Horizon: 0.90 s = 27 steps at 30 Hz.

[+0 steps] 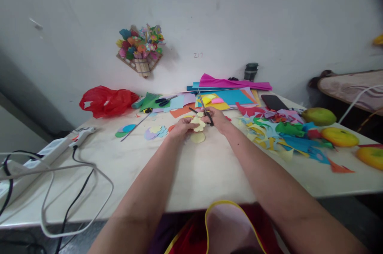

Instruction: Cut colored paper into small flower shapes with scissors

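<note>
Between the fingers of my left hand is a pale yellow paper flower with rounded petals. My right hand is closed around the dark handles of a pair of scissors, whose blades point up and away from me. Both hands are close together over the table, near its middle. Just below the flower lies a pale yellow paper circle. Left of my left hand rest more cut paper shapes in lilac, blue and yellow. The fingertips are partly hidden by the paper and the scissors.
Coloured paper scraps and mangoes lie to the right, with a phone behind. Coloured sheets, a second pair of scissors and a red plastic bag sit at the back. A power strip with cables occupies the left.
</note>
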Each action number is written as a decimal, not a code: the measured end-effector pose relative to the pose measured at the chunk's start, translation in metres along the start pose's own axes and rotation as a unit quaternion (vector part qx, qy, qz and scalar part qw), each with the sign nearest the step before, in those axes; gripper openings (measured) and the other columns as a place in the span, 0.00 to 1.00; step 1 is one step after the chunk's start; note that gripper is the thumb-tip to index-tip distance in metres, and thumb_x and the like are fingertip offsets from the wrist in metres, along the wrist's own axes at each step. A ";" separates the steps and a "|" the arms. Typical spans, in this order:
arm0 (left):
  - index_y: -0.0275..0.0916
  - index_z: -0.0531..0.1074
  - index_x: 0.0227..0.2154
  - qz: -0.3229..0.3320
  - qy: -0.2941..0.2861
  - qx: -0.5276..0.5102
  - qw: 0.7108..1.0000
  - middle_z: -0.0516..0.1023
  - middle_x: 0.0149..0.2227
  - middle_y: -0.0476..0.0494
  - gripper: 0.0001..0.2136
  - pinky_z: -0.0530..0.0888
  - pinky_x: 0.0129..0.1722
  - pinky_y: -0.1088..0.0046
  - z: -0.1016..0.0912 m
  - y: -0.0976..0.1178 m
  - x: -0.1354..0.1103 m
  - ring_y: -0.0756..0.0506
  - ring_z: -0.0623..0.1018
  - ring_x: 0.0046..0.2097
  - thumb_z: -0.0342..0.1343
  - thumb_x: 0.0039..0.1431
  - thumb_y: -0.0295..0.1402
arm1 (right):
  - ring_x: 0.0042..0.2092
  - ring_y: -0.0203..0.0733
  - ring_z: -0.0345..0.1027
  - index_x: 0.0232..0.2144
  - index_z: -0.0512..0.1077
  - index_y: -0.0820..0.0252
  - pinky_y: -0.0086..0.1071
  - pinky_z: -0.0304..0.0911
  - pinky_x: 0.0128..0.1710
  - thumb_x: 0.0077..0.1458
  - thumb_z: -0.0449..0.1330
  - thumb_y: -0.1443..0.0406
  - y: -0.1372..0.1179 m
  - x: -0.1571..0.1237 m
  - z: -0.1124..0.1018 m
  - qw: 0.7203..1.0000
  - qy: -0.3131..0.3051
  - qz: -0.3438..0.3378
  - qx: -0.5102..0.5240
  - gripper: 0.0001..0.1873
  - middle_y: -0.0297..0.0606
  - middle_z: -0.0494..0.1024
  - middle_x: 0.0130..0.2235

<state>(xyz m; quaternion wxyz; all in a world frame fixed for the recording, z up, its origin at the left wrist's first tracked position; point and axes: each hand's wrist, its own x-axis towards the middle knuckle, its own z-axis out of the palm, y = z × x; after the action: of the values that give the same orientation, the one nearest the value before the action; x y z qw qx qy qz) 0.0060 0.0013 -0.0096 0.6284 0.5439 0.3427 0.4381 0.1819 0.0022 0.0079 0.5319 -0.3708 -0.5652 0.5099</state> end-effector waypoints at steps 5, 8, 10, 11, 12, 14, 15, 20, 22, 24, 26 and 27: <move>0.32 0.76 0.28 0.018 0.056 -0.059 0.997 0.80 0.29 0.42 0.10 0.77 0.34 0.70 0.001 0.001 0.000 0.46 0.79 0.31 0.66 0.39 0.26 | 0.24 0.31 0.63 0.32 0.71 0.60 0.27 0.60 0.27 0.31 0.70 0.64 0.002 0.002 0.000 0.999 0.044 -0.001 0.009 0.21 0.25 0.70 0.22; 0.32 0.75 0.27 0.014 0.075 -0.078 0.994 0.80 0.29 0.41 0.07 0.78 0.35 0.68 0.001 0.002 -0.001 0.46 0.79 0.30 0.65 0.40 0.24 | 0.24 0.32 0.65 0.33 0.71 0.60 0.27 0.61 0.27 0.30 0.70 0.64 0.003 0.002 0.003 0.998 0.057 0.008 0.012 0.23 0.24 0.69 0.21; 0.31 0.74 0.26 0.012 0.080 -0.085 0.993 0.80 0.29 0.39 0.06 0.78 0.34 0.68 0.001 0.002 -0.001 0.45 0.80 0.29 0.64 0.42 0.23 | 0.25 0.33 0.66 0.34 0.71 0.59 0.28 0.61 0.26 0.29 0.71 0.64 0.004 0.001 0.005 0.998 0.062 0.013 0.012 0.24 0.25 0.69 0.21; 0.30 0.75 0.27 0.012 0.082 -0.087 0.993 0.80 0.29 0.39 0.06 0.79 0.34 0.68 0.001 0.002 -0.001 0.45 0.80 0.29 0.64 0.42 0.23 | 0.25 0.34 0.67 0.34 0.70 0.59 0.28 0.61 0.26 0.29 0.70 0.63 0.005 0.000 0.006 0.998 0.063 0.015 0.012 0.24 0.25 0.69 0.21; 0.30 0.75 0.28 0.011 0.084 -0.088 0.993 0.80 0.29 0.39 0.07 0.79 0.33 0.69 0.001 0.002 -0.001 0.46 0.80 0.29 0.64 0.43 0.23 | 0.25 0.34 0.67 0.34 0.70 0.59 0.28 0.61 0.25 0.29 0.70 0.63 0.005 0.000 0.008 0.998 0.062 0.017 0.011 0.24 0.25 0.69 0.21; 0.30 0.76 0.29 0.014 0.092 -0.086 0.992 0.80 0.28 0.39 0.07 0.78 0.32 0.71 -0.001 0.001 -0.001 0.46 0.80 0.27 0.65 0.44 0.24 | 0.24 0.34 0.67 0.33 0.69 0.59 0.28 0.61 0.24 0.30 0.71 0.63 0.007 -0.001 0.009 0.998 0.058 0.018 0.012 0.24 0.25 0.69 0.21; 0.30 0.76 0.29 0.015 0.096 -0.083 0.992 0.80 0.28 0.39 0.07 0.78 0.31 0.72 -0.002 0.001 -0.001 0.47 0.80 0.27 0.65 0.45 0.25 | 0.23 0.34 0.66 0.33 0.69 0.58 0.28 0.61 0.24 0.30 0.71 0.63 0.007 0.000 0.010 0.998 0.057 0.018 0.011 0.24 0.25 0.69 0.21; 0.31 0.76 0.29 0.008 0.094 -0.065 0.993 0.81 0.28 0.38 0.08 0.77 0.31 0.75 -0.009 0.001 -0.002 0.46 0.81 0.28 0.67 0.46 0.27 | 0.23 0.36 0.67 0.34 0.68 0.57 0.28 0.60 0.20 0.36 0.70 0.60 0.010 0.005 0.008 0.995 0.098 0.018 -0.014 0.22 0.29 0.71 0.22; 0.31 0.76 0.30 0.003 0.085 -0.063 0.994 0.81 0.29 0.37 0.08 0.77 0.32 0.74 -0.010 0.001 -0.003 0.45 0.81 0.29 0.67 0.46 0.27 | 0.22 0.37 0.67 0.33 0.68 0.57 0.28 0.60 0.18 0.39 0.69 0.57 0.012 0.010 0.007 0.990 0.131 0.035 -0.027 0.20 0.31 0.72 0.21; 0.30 0.76 0.30 0.000 0.071 -0.064 0.995 0.81 0.29 0.36 0.08 0.78 0.33 0.73 -0.011 0.001 -0.003 0.44 0.82 0.30 0.67 0.46 0.28 | 0.20 0.36 0.66 0.32 0.68 0.57 0.29 0.60 0.18 0.42 0.68 0.56 0.017 0.015 0.005 0.986 0.148 0.063 -0.043 0.17 0.31 0.70 0.20; 0.31 0.75 0.28 -0.001 0.068 -0.056 0.996 0.81 0.28 0.36 0.09 0.77 0.32 0.72 -0.011 0.001 -0.004 0.44 0.81 0.30 0.68 0.46 0.29 | 0.18 0.35 0.64 0.30 0.69 0.57 0.29 0.60 0.17 0.41 0.69 0.57 0.022 0.020 0.001 0.982 0.151 0.084 -0.075 0.16 0.29 0.69 0.18; 0.31 0.74 0.26 -0.002 0.072 -0.046 0.996 0.80 0.27 0.37 0.09 0.77 0.31 0.73 -0.011 0.003 -0.005 0.44 0.81 0.30 0.68 0.45 0.30 | 0.17 0.34 0.62 0.29 0.69 0.56 0.28 0.59 0.16 0.40 0.69 0.57 0.026 0.022 -0.002 0.980 0.150 0.084 -0.102 0.16 0.29 0.68 0.17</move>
<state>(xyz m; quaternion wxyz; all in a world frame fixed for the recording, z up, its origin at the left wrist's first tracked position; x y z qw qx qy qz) -0.0060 0.0009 -0.0090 0.6275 0.4806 0.3674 0.4902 0.1772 0.0292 -0.0123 0.5253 -0.5416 -0.4950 0.4310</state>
